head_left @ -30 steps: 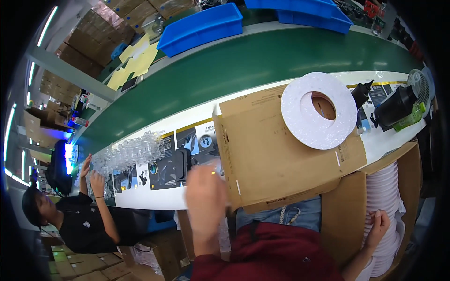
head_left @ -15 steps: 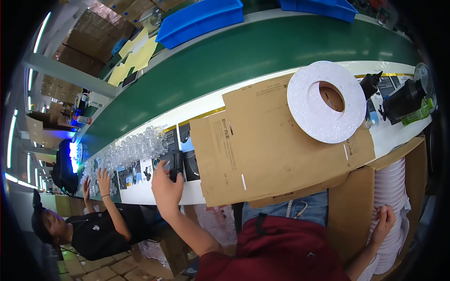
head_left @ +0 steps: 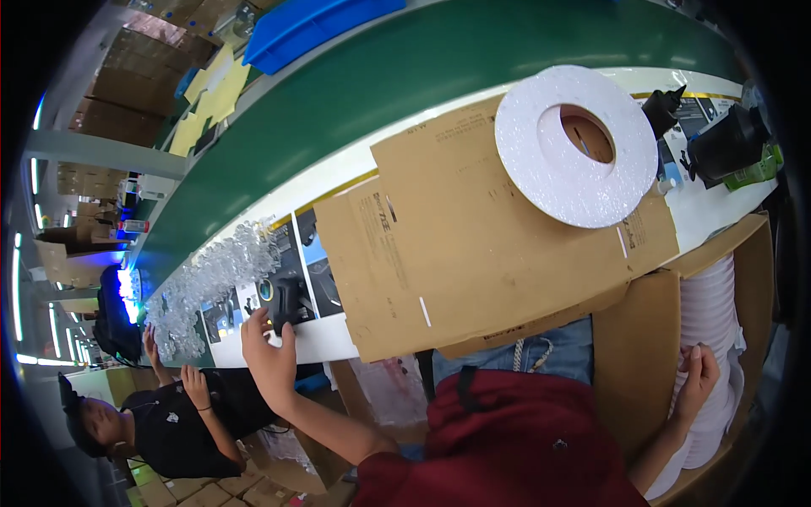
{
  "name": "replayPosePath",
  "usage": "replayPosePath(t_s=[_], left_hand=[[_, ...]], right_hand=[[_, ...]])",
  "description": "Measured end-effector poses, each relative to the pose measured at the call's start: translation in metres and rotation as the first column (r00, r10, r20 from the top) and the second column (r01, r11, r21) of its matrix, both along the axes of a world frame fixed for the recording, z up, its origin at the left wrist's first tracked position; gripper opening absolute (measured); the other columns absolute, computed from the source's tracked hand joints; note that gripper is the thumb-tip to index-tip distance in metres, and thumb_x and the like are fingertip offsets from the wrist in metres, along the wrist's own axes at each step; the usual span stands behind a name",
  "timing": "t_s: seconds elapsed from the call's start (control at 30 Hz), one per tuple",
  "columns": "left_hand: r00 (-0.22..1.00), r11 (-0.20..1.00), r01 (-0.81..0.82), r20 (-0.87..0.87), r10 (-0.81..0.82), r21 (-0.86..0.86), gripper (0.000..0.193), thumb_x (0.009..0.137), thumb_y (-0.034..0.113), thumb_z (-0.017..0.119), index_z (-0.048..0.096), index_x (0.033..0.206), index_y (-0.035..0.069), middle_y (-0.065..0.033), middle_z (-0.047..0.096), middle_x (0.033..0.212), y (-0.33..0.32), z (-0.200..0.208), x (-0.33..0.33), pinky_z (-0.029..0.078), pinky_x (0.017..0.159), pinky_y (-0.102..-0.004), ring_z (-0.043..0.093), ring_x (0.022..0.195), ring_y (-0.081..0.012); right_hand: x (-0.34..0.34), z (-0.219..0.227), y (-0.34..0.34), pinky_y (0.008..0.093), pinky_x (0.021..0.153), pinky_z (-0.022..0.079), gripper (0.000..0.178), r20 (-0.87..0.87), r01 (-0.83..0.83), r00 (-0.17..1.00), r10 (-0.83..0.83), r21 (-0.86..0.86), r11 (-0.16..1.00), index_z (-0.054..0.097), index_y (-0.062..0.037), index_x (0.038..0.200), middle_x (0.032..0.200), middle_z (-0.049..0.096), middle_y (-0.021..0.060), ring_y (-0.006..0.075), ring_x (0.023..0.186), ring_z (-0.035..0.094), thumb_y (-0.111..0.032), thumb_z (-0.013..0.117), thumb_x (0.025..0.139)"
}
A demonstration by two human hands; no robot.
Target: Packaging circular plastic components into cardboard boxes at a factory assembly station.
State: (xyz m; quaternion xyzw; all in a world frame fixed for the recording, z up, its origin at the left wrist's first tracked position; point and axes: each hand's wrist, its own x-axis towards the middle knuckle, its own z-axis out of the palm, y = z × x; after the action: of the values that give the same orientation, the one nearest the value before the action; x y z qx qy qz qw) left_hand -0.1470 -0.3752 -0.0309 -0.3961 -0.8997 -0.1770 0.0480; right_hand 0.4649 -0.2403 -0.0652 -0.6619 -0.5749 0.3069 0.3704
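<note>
My left hand [head_left: 269, 351] is at the table's near edge, thumb and fingers apart. Just beyond its fingertips a small black device [head_left: 288, 302] stands on the printed sheets; I cannot tell whether they touch it. My right hand [head_left: 698, 376] is over an open carton [head_left: 638, 355], its fingers pinched together; what they hold, if anything, is hidden. Beside it in the carton lies a stack of white foam-like discs [head_left: 708, 304]. One large white speckled ring [head_left: 541, 144] rests on flattened cardboard [head_left: 473, 253] in front of me.
Many clear plastic parts [head_left: 215, 275] are heaped on the left, near a co-worker [head_left: 182, 422] in black. A green conveyor belt [head_left: 380, 93] runs behind the table, with a blue bin [head_left: 317, 29] past it. Black bottles [head_left: 728, 144] stand at the right.
My left hand has drawn back from the black device, which its fingers were around before. The co-worker's hand has lowered. The view has shifted slightly; my right hand stays at the carton.
</note>
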Motion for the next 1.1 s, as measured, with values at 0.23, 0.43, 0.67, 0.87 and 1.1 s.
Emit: replayPosePath(t_s=[0.23,0.43,0.67,0.87,1.1], left_hand=[[0.918,0.983,0.113,0.395,-0.048,-0.143,0.044,0.088,0.009,0.066,0.053,0.13,0.002,-0.0099,0.065,0.085,0.025,0.008,0.051,0.052,0.069,-0.0317,0.064,0.075,-0.0192],[0.754,0.93,0.351,0.622,-0.211,-0.111,0.058,0.087,0.002,0.067,0.04,0.139,0.0,-0.01,0.067,0.087,0.037,0.006,0.064,0.05,0.068,-0.025,0.064,0.075,-0.0126],[0.583,0.807,0.482,0.562,-0.587,0.342,0.038,0.082,-0.001,0.062,0.056,0.119,0.002,-0.0089,0.06,0.071,0.062,0.05,0.088,0.045,0.061,-0.0261,0.057,0.062,-0.015],[0.578,0.652,0.703,0.305,-0.757,0.285,0.029,0.08,0.0,0.059,0.063,0.108,0.002,-0.0056,0.049,0.062,0.089,0.062,0.094,0.043,0.056,-0.0303,0.051,0.056,-0.0166],[0.515,0.533,0.824,0.139,-0.846,0.193,0.01,0.073,0.004,0.057,0.058,0.07,-0.005,-0.0264,0.061,0.068,0.091,0.055,0.087,0.052,0.065,-0.0495,0.063,0.07,-0.0448]], right_hand=[[-0.006,0.0,0.0,0.0232,0.063,0.037,0.03,0.022,-0.057,0.998,0.056,0.051,0.997,0.058,0.0011,0.079,0.07,0.05,0.0005,0.0067,0.063,0.042,-0.018,0.053,0.101],[-0.013,0.008,-0.005,0.0238,0.061,0.035,0.029,-0.015,-0.109,0.994,0.109,0.044,0.993,0.057,0.0012,0.078,0.073,0.053,0.0025,0.0081,0.067,0.046,-0.017,0.054,0.1],[-0.018,-0.003,-0.005,0.0236,0.061,0.036,0.029,0.069,-0.205,0.978,0.198,0.118,0.972,0.058,0.0003,0.079,0.07,0.053,0.001,0.0073,0.064,0.044,-0.018,0.054,0.101],[0.002,-0.017,-0.004,0.0233,0.06,0.037,0.028,0.136,-0.185,0.978,0.16,0.205,0.961,0.062,0.0014,0.082,0.067,0.053,0.0011,0.0076,0.062,0.047,-0.019,0.057,0.1],[0.007,-0.029,0.004,0.0222,0.057,0.033,0.027,0.258,-0.212,0.953,0.157,0.205,0.956,0.062,0.0006,0.085,0.065,0.05,-0.0013,0.0057,0.061,0.043,-0.02,0.056,0.101]])
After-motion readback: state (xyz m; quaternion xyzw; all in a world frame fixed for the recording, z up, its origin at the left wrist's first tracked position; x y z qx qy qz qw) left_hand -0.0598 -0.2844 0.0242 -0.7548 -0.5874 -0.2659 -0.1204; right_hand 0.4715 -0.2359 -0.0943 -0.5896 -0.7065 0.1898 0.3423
